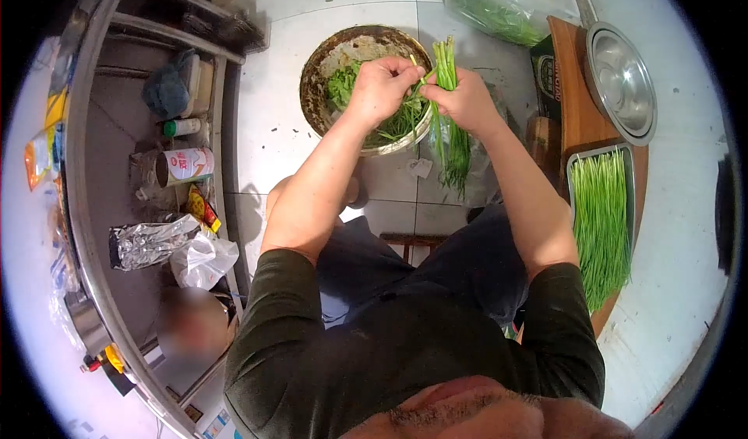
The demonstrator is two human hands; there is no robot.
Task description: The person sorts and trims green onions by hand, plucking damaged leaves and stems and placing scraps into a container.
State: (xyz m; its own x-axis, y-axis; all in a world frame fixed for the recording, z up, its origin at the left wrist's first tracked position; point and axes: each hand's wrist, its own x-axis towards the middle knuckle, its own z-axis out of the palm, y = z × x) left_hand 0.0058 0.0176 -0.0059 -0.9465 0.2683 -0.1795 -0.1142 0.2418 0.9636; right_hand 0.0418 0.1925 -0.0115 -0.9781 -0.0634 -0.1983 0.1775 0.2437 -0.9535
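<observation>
A bunch of Chinese chives [454, 155] hangs from my right hand [466, 102], whose fingers are wrapped round it near the pale stem ends. Those ends point up past the hand, and the green leaves droop below. Close beside it, my left hand [383, 87] pinches at a chive stem [416, 65] next to the bunch; its fingertips nearly meet my right thumb. Under both hands stands a round bucket [310, 88] with a stained inner wall. Leafy green scraps [340, 87] and loose chive pieces [397, 123] lie inside it.
On the right, a tray of neatly laid chives [600, 221] and a steel bowl [621, 81] rest on a wooden board [573, 73]. A plastic bag of greens [495, 10] lies at the back. To the left is a metal shelf [97, 205] with a can [187, 165] and bags.
</observation>
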